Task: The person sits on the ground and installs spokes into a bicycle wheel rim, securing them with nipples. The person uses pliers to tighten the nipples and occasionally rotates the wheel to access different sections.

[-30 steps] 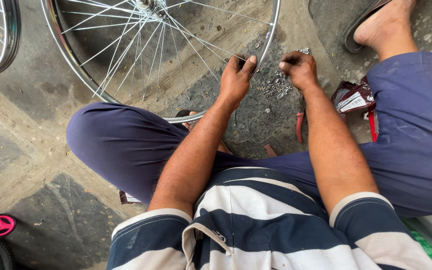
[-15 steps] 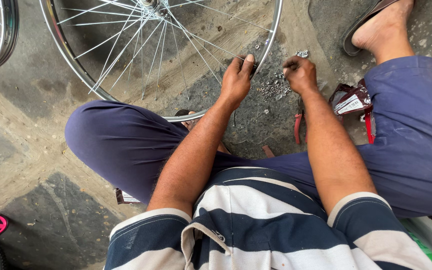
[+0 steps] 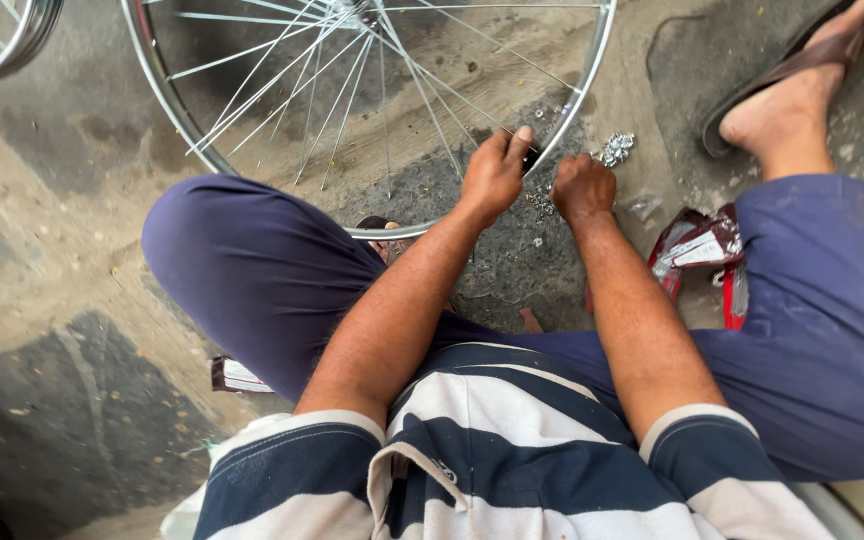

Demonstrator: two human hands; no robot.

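Gripping the rim of a spoked bicycle wheel (image 3: 592,75) from the inside, the left hand (image 3: 493,172) had its fingers curled over the metal edge and its thumb pointing up along a spoke. The wheel lay flat on the concrete floor (image 3: 72,260) ahead of the hands, its near edge resting against the person's bent left leg. Just right of that hand, the right hand (image 3: 582,187) was closed into a loose fist beside the rim; what it pinched could not be made out. A small heap of shiny spoke nipples (image 3: 614,149) sat just beyond the right hand. A torn red packet (image 3: 697,243) lay to the right of the right forearm, near a sandalled foot (image 3: 787,90).
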